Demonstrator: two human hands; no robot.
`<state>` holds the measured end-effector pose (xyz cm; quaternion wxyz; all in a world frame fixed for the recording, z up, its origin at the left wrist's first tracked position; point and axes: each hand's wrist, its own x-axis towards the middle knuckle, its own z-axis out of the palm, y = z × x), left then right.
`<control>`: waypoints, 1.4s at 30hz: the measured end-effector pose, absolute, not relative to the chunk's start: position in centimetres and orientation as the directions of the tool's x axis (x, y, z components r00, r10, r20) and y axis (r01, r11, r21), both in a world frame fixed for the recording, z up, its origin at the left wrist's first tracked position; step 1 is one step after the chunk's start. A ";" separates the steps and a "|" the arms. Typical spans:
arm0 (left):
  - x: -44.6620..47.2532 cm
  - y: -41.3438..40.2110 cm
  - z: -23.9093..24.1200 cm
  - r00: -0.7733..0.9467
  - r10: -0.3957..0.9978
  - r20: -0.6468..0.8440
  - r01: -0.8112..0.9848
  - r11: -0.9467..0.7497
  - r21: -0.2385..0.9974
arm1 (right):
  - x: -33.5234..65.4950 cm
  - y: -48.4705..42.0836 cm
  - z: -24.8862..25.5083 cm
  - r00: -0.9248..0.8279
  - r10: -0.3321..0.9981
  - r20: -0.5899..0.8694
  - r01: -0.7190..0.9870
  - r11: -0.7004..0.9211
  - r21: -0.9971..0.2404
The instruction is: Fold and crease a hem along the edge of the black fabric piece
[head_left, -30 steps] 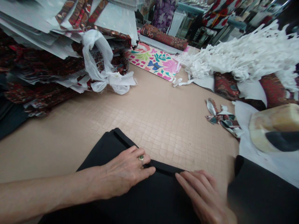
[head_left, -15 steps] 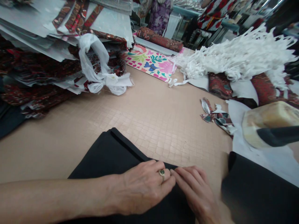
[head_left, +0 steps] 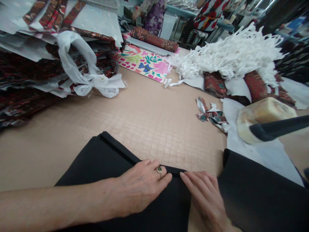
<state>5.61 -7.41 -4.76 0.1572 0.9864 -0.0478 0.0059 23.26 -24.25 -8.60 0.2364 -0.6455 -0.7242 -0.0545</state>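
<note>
A piece of black fabric (head_left: 101, 161) lies on the tan table (head_left: 149, 109) in front of me, with a narrow folded strip along its far edge. My left hand (head_left: 142, 185), a ring on one finger, rests flat on that fabric with its fingertips at the fold. My right hand (head_left: 205, 196) lies flat beside it, fingertips near the fabric's right corner. The two hands are a small gap apart. A second black fabric piece (head_left: 260, 196) sits just right of my right hand.
A tall stack of patterned fabric and paper tied with white cloth (head_left: 79, 71) fills the back left. A floral sheet (head_left: 145, 61), a heap of white strips (head_left: 231, 54), fabric scraps (head_left: 212, 114) and a yellowish block (head_left: 263, 116) lie at back and right. People stand far behind.
My hands slid together along the fold, then parted slightly. The view shifted so the table's things sit further left.
</note>
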 end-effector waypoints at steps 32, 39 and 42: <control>10.1 -8.5 -4.4 0.999 -0.035 -0.023 -0.023 -0.910 0.413 | 21.6 -27.4 -10.4 0.410 0.773 0.485 0.879 -0.193 -0.435; 12.1 -8.9 -4.6 0.966 0.129 -0.226 0.237 -0.793 0.562 | 20.5 -27.2 -10.4 0.646 0.697 0.311 0.662 -0.308 -0.683; 12.0 -8.9 -4.6 0.953 0.163 -0.255 0.295 -0.698 0.653 | 20.1 -27.1 -10.3 0.752 0.648 0.124 0.459 -0.378 -0.804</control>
